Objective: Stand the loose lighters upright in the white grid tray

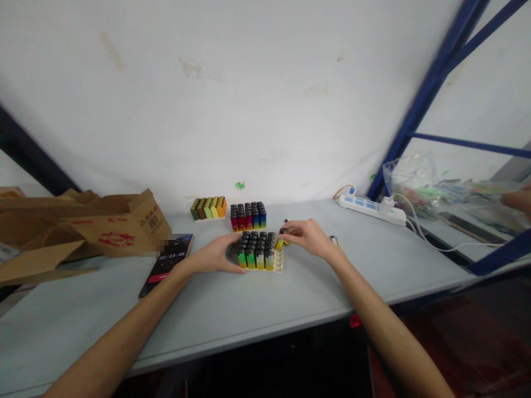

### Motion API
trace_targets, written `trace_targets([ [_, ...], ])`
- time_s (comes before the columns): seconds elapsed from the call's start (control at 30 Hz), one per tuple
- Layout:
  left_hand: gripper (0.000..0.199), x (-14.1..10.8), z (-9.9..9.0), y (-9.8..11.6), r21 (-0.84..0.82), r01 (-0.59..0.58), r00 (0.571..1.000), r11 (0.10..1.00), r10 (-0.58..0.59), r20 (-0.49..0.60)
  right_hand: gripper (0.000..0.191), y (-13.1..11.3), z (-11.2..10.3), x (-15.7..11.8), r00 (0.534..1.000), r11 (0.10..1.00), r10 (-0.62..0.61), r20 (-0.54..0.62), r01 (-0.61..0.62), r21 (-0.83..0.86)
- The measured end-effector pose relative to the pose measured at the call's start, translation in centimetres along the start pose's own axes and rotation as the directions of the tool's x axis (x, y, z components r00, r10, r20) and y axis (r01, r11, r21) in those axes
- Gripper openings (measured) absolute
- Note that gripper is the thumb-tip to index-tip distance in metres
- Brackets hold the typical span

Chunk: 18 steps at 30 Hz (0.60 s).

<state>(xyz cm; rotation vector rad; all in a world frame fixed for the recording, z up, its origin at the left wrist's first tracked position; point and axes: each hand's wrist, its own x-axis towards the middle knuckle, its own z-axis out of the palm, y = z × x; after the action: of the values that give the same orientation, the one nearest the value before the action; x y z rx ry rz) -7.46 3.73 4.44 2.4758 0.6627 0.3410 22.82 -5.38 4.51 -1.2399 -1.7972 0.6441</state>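
A white holder tray point(279, 264) stands on the table, filled with upright green and yellow lighters point(255, 257) that have black tops. Round its left end wraps my left hand point(218, 255), thumb at the front and the other fingers behind. My right hand point(306, 236) pinches a yellow lighter point(280, 241) by its black top, at the back of the tray's right-hand column. Bare round slots show in front of that lighter. I cannot tell whether its base sits in a slot. Part of another yellow lighter shows just behind the fingers.
Behind stand a tray of red and blue lighters point(248, 216) and one of green-to-orange lighters point(208, 208). A loose lighter point(334, 241) lies by my right wrist. Left are a phone point(168, 264) and an open cardboard box point(120, 226); right, a power strip point(371, 209) and blue frame point(418, 105).
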Motion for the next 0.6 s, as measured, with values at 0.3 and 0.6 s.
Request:
trace_targets([
  [0.3, 0.079, 0.03, 0.3, 0.39, 0.028, 0.009, 0.999, 1.0, -0.008, -0.043, 0.032, -0.5, 0.26, 0.02, 0.999, 0.988, -0.039, 0.024, 0.042, -0.149],
  [0.6, 0.08, -0.04, 0.4, 0.62, 0.029, 0.037, 0.998, 0.999, -0.036, -0.049, 0.034, 0.39, -0.35, -0.29, 1.0, 0.996, -0.014, -0.018, 0.012, -0.091],
])
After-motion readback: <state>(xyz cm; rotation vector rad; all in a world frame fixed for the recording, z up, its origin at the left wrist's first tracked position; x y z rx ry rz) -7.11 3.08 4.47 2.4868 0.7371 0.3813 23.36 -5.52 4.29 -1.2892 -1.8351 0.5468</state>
